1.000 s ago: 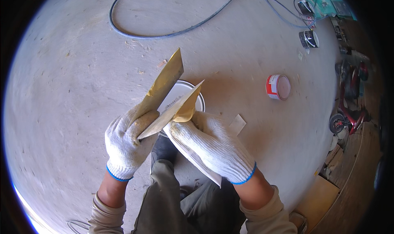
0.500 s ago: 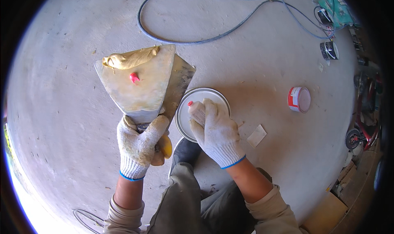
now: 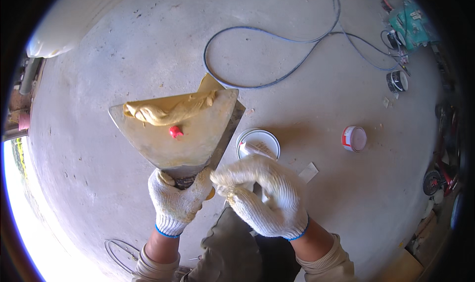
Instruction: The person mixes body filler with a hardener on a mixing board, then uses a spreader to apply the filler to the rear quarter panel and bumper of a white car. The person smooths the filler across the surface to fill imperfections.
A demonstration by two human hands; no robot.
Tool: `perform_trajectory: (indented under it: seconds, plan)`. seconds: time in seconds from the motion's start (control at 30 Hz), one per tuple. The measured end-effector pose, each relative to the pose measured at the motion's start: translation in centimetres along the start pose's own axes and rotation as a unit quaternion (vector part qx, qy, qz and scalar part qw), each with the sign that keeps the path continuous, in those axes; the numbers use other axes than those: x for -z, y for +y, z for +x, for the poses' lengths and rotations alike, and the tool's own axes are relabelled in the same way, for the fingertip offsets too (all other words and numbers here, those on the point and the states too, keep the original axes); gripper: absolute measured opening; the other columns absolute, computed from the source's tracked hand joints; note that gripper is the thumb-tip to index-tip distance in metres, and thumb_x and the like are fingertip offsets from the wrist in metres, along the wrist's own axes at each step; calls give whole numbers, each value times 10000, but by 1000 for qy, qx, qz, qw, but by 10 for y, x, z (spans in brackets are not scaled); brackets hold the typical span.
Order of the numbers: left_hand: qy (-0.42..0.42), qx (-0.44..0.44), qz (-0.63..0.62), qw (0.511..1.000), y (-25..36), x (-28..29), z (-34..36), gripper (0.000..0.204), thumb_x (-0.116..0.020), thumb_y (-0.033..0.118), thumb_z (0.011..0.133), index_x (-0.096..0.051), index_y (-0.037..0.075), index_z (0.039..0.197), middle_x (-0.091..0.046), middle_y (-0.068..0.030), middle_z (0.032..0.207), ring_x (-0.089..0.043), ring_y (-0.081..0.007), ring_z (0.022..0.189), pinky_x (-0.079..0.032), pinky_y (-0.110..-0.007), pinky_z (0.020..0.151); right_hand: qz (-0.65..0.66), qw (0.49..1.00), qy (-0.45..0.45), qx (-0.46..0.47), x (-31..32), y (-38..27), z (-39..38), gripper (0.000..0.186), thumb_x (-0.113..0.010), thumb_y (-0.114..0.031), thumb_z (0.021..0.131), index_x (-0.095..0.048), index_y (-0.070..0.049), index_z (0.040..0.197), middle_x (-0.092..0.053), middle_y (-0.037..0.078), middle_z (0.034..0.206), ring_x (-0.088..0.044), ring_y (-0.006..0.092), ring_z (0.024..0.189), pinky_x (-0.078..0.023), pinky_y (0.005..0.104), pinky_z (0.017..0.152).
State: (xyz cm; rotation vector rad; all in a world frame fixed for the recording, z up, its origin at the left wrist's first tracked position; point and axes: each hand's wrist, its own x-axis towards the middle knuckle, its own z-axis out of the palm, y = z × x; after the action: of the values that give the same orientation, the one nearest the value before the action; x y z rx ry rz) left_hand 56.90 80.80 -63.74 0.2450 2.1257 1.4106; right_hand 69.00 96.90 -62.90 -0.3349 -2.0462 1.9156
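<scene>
The left hand (image 3: pixel 174 203) clamps the spreader (image 3: pixel 200 141); tan putty (image 3: pixel 166 115) near its far edge and a red dab (image 3: pixel 175 131) lie on it unmixed. The right hand (image 3: pixel 289 198) curls alongside, its hold unclear.

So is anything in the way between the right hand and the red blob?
Nothing visible blocks it: only bare scraper blade lies between the right hand and the red blob. The left hand is lower, at the handle.
</scene>
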Motion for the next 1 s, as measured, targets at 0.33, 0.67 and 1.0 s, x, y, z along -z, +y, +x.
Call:
perform_trajectory:
  seconds: [0.33, 0.67, 1.0]
  plan:
    - [-68, -95, -9, 993, 290, 133, -195, 145, -818, 83, 827, -747, -11, 912, -764, -68, 754, -706, -120, 621, -548, -279, 583, 175, 928, 84, -318, -8, -395, -60, 235, -530, -209, 1093, -630, 0, 1129, -620, 19, 796, -500, 55, 614, -422, 211, 570]
    - [-211, 26, -170, 962, 461, 277, -412, 225, -808, 139, 881, -757, 2, 1052, -740, -39, 739, -582, -59, 493, -446, -218, 456, 82, 953, 289, -38, -117, -632, -128, 241, -567, -205, 1058, -638, 25, 1061, -640, 31, 941, -531, 105, 873, -469, 282, 801]
    - [-7, -116, -197, 974, 462, 504, -440, 209, -764, 132, 947, -698, -3, 1091, -746, -41, 812, -637, -66, 664, -530, -273, 614, -517, 717, -24, 467, -304, -786, -45, 443, -794, -89, 736, -802, -213, 1162, -721, -3, 1224, -667, 196, 1072, -542, 385, 928]
